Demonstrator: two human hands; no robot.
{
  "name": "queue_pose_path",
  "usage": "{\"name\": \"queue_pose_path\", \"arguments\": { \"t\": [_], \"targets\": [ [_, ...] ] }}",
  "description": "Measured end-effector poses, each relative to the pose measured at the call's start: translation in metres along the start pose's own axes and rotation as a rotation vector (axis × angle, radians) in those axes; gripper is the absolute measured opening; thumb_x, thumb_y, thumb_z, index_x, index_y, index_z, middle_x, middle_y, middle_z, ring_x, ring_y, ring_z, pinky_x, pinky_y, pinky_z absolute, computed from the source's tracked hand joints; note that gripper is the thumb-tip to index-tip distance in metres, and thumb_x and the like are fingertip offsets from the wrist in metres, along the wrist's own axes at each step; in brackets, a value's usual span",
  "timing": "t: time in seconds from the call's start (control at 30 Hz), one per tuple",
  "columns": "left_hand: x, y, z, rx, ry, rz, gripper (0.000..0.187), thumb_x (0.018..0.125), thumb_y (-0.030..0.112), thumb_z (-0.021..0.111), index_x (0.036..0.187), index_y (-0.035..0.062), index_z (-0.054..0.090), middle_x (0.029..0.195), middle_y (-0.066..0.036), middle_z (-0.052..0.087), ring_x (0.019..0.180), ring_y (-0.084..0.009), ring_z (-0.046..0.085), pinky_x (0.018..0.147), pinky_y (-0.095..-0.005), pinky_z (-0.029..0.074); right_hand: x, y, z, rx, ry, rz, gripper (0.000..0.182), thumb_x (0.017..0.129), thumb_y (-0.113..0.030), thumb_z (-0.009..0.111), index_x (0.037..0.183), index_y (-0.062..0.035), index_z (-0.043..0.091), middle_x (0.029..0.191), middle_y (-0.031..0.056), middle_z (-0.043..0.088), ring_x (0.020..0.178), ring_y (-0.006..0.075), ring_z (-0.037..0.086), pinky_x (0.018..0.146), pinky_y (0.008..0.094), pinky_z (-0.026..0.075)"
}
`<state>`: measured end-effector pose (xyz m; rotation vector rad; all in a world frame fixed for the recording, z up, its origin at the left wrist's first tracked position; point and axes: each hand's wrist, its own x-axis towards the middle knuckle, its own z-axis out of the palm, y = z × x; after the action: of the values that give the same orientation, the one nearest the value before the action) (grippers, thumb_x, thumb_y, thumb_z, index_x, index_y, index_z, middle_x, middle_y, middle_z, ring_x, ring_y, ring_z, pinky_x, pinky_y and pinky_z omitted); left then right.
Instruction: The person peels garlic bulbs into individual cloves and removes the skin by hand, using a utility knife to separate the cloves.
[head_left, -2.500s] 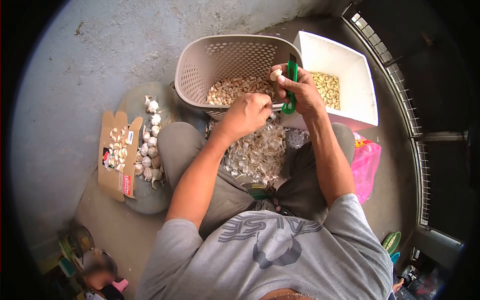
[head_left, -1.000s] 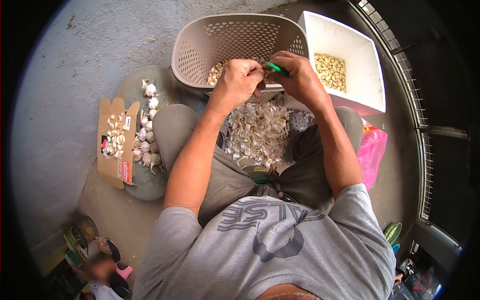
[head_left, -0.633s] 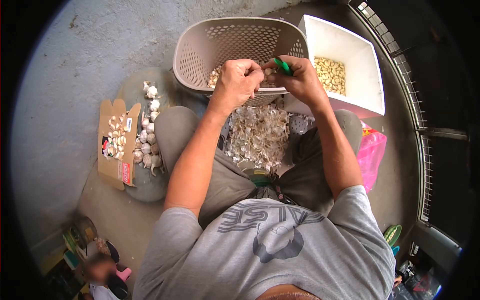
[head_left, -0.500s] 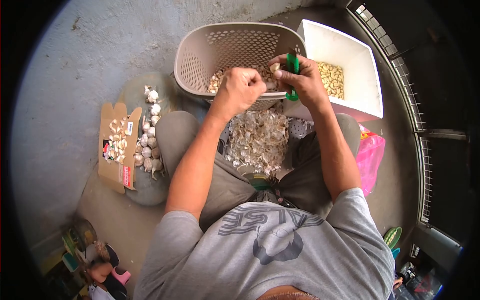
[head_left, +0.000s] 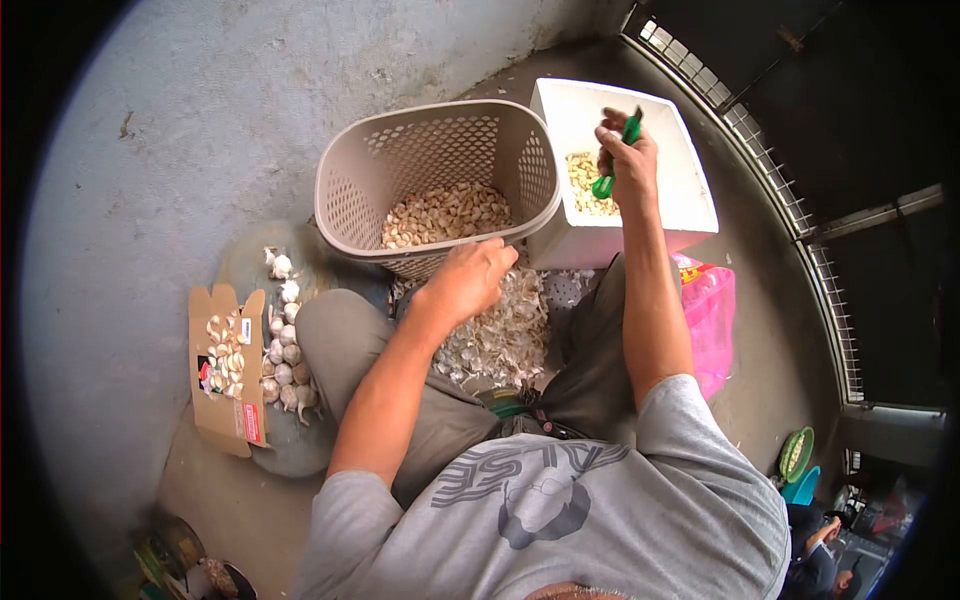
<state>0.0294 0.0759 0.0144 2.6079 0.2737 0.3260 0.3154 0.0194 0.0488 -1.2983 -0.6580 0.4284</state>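
r hand (head_left: 630, 160): fingers clamped on green plastic box-cutter knife (head_left: 603, 188), held above white rectangular foam box (head_left: 676, 195) w/ pale yellow garlic cloves (head_left: 582, 178) in it. l hand (head_left: 468, 280) just beside near rim of taupe perforated plastic basket (head_left: 440, 145) w/ beige garlic cloves (head_left: 447, 213); fingers curled, can't tell if gripping anything. papery whitish skins (head_left: 500, 340) btwn legs.
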Motion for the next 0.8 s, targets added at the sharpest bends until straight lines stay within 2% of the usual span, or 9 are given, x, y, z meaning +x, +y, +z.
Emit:
{"name": "queue_pose_path", "arguments": {
  "t": [0.07,0.17,0.23,0.27,0.37,0.5,0.57,0.7,0.8],
  "targets": [
    [-0.001,0.000,-0.002,0.025,0.004,-0.037,0.026,0.074,-0.010,0.058,0.097,-0.0011,0.066,0.090,-0.019,0.062,0.093,-0.0424,0.066,0.082,-0.0513,0.053,-0.010,0.011,0.009,0.064,-0.199,0.124,0.030,0.093,-0.005,0.071,0.120,0.0043,0.066,0.079,0.0027,0.063,0.052,0.0080,0.053,0.045,0.0236,0.041],
    [-0.003,0.000,-0.006,0.070,0.005,-0.050,0.020,0.076,-0.008,0.060,0.093,-0.0020,0.067,0.091,-0.022,0.065,0.092,-0.0421,0.069,0.082,-0.0512,0.054,-0.039,0.019,0.046,-0.206,-0.510,0.213,0.031,0.095,-0.009,0.072,0.123,0.0011,0.067,0.079,-0.0005,0.061,0.057,0.0066,0.052,0.047,0.0240,0.039],
    [-0.003,0.000,-0.006,0.123,-0.011,-0.054,0.012,0.078,-0.004,0.063,0.088,-0.0023,0.070,0.091,-0.023,0.070,0.091,-0.0403,0.071,0.081,-0.0498,0.057,-0.067,0.018,0.077,-0.194,-0.659,0.296,0.035,0.095,-0.011,0.074,0.127,-0.0005,0.065,0.079,-0.0016,0.059,0.060,0.0062,0.052,0.050,0.0245,0.041],
    [-0.001,0.001,-0.008,0.112,-0.131,-0.099,0.013,0.076,-0.005,0.061,0.087,-0.0044,0.068,0.091,-0.026,0.070,0.092,-0.0430,0.070,0.082,-0.0513,0.055,-0.074,0.026,0.086,-0.233,-0.716,0.326,0.040,0.094,-0.012,0.076,0.130,-0.0007,0.063,0.082,-0.0014,0.060,0.067,0.0068,0.054,0.057,0.0251,0.044],
    [-0.005,-0.009,0.007,0.075,-0.213,-0.159,0.013,0.078,-0.003,0.061,0.087,-0.0050,0.069,0.090,-0.026,0.071,0.091,-0.0423,0.071,0.082,-0.0514,0.056,-0.082,0.049,0.104,-0.002,-0.709,0.365,0.043,0.093,-0.010,0.075,0.132,-0.0009,0.063,0.091,0.0011,0.064,0.076,0.0095,0.059,0.068,0.0257,0.049],
    [-0.007,-0.006,-0.001,0.091,-0.252,-0.175,0.014,0.078,-0.003,0.062,0.089,-0.0063,0.069,0.090,-0.027,0.071,0.093,-0.0409,0.072,0.081,-0.0499,0.057,-0.077,0.033,0.105,0.120,-0.676,0.399,0.038,0.097,-0.010,0.069,0.133,-0.0003,0.062,0.095,0.0040,0.067,0.075,0.0126,0.063,0.069,0.0279,0.054],
    [-0.006,-0.014,0.002,0.062,-0.175,-0.131,0.014,0.078,-0.003,0.062,0.090,-0.0065,0.069,0.090,-0.027,0.071,0.093,-0.0410,0.072,0.081,-0.0497,0.057,-0.068,0.025,0.094,0.101,-0.712,0.392,0.035,0.100,-0.011,0.065,0.134,0.0002,0.062,0.095,0.0053,0.068,0.074,0.0138,0.065,0.069,0.0291,0.056],
    [0.001,-0.001,-0.013,0.035,-0.098,-0.071,0.016,0.082,-0.003,0.058,0.089,-0.0036,0.071,0.092,-0.025,0.072,0.092,-0.0412,0.072,0.080,-0.0475,0.058,-0.062,-0.012,0.072,-0.092,-0.684,0.179,0.034,0.100,-0.015,0.066,0.131,0.0013,0.063,0.089,0.0042,0.066,0.070,0.0134,0.064,0.064,0.0298,0.055],
    [0.006,-0.002,-0.005,-0.106,0.052,-0.079,0.018,0.084,-0.003,0.058,0.099,-0.0053,0.068,0.104,-0.026,0.069,0.103,-0.0430,0.067,0.087,-0.0479,0.054,-0.040,0.003,0.045,-0.820,-0.501,-0.279,0.040,0.095,-0.010,0.067,0.132,0.0031,0.062,0.090,0.0068,0.066,0.070,0.0155,0.064,0.063,0.0299,0.055]
  ]
}}
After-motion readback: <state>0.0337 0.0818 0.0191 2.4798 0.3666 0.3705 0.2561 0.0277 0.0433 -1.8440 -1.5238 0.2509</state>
